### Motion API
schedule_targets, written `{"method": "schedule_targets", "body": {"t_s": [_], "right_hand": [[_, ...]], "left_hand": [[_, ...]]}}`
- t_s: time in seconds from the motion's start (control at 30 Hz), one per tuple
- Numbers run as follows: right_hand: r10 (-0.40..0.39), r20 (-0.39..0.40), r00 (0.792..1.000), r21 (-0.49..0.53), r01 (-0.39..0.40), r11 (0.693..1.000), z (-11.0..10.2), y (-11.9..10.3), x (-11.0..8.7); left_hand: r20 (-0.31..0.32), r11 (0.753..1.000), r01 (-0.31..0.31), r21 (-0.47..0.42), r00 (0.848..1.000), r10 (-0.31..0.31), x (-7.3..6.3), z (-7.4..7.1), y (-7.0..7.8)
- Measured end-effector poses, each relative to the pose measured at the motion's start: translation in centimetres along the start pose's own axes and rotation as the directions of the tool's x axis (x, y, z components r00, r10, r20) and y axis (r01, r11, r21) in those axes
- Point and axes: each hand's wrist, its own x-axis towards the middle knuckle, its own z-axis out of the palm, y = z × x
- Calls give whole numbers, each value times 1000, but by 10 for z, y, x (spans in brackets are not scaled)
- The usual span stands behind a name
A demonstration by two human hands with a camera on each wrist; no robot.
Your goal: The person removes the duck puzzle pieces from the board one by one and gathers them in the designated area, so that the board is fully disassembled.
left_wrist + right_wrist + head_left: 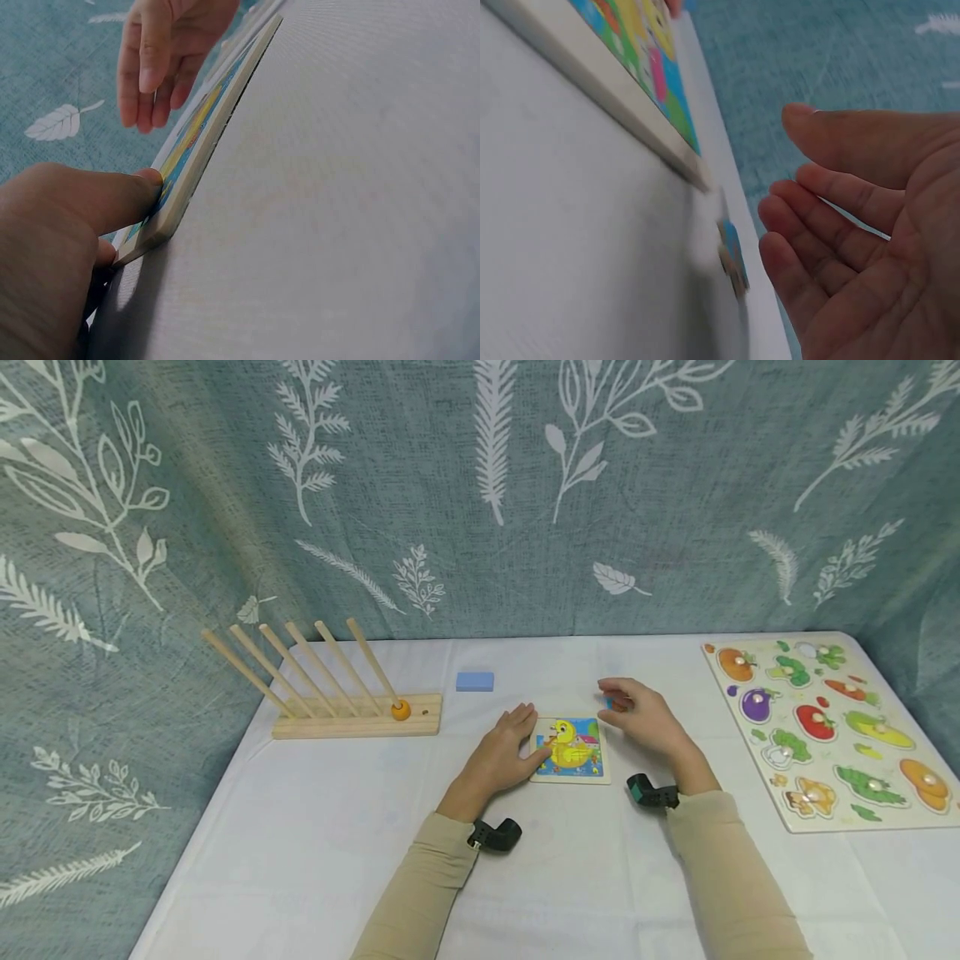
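Observation:
A square wooden duck jigsaw puzzle [572, 752] with a pale frame lies flat in the middle of the table. My left hand [504, 753] rests along its left side, fingers stretched out, with the thumb lying over the picture near the duck. The left wrist view shows that thumb [127, 196] on the puzzle's face, close to the frame's edge. Just right of the puzzle, a small blue and brown jigsaw piece [733, 259] lies on the tablecloth. Around it hovers my right hand [641, 717], its fingers and thumb spread apart with nothing between them.
A wooden rack with slanted pegs [356, 727] stands at the left, an orange bead [401, 709] at one peg's foot. Behind the puzzle lies a blue block [475, 682]. A large vegetable peg board [832, 735] covers the right side. A patterned curtain [525, 568] hangs behind.

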Motion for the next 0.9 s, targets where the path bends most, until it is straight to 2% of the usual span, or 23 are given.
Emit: {"method": "schedule_targets", "body": {"t_s": [0.2,0.47,0.8,0.9], "right_hand": [[-81,30,996,-7,81,997,15,-7,-2],[-165,88,982,3,165,986,32,-12,-2],[-246,105,964,-52,252,966,45,-14,-3],[-264,111,958,-102,275,956,48,-14,-4]], "left_hand": [[8,1000,4,-1,1000,-4,-1,-1,0],[0,1000,-20,-7,1000,20,-3,-1,-1],[-15,999,-40,-1,999,40,-5,-1,-3],[-17,999,-46,5,999,46,-5,0,-4]]}}
